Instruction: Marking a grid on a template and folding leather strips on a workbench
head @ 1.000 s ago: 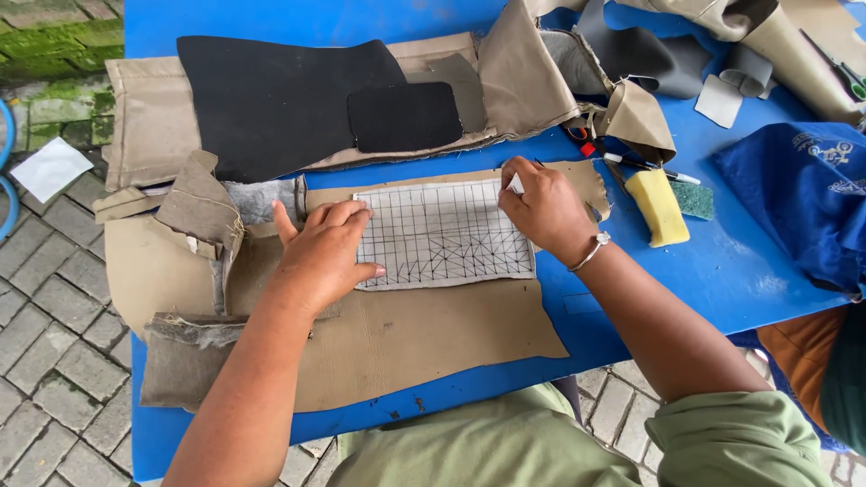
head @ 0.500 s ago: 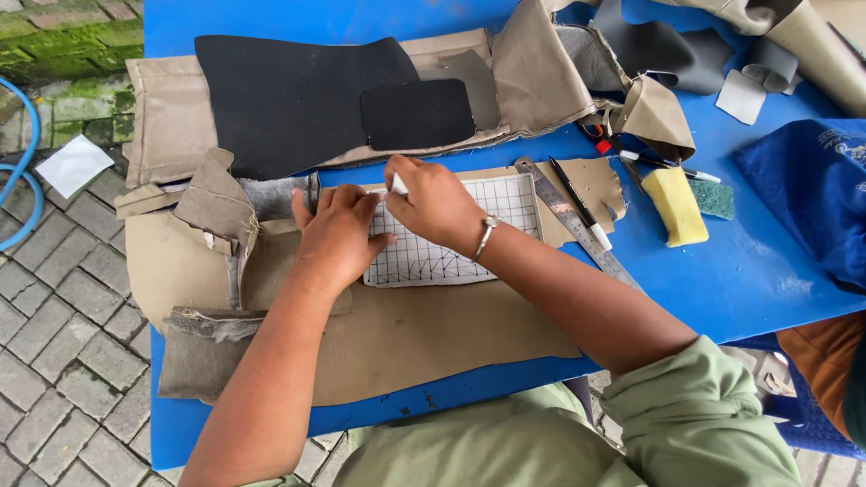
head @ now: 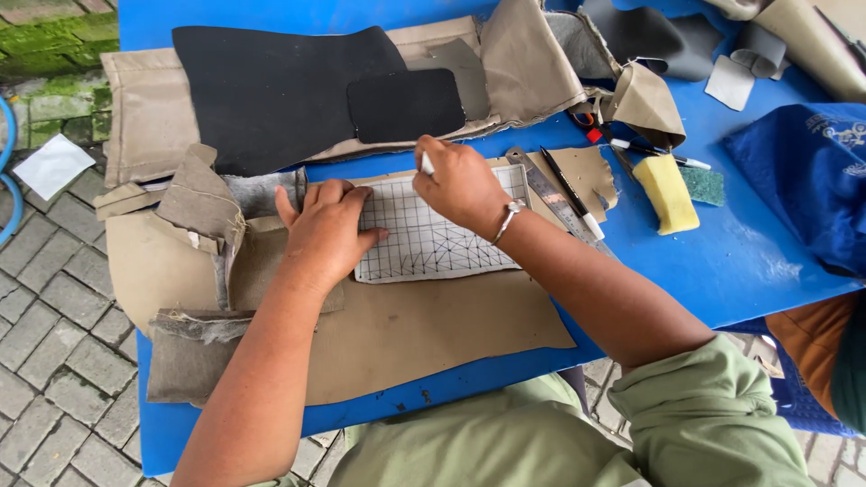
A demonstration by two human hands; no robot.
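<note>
A white template with a black grid of lines lies on a tan leather sheet on the blue table. My left hand lies flat, fingers spread, pressing the template's left edge. At the template's top edge, my right hand, with a bracelet on the wrist, pinches a small white marking piece.
Black pieces lie on tan material at the back. A metal ruler, a black pen, a yellow sponge and a blue cloth sit to the right. Paving stones lie left of the table edge.
My right hand has moved left along the template's top edge, from its right corner to near the middle. My left hand has stayed pressed on the left side.
</note>
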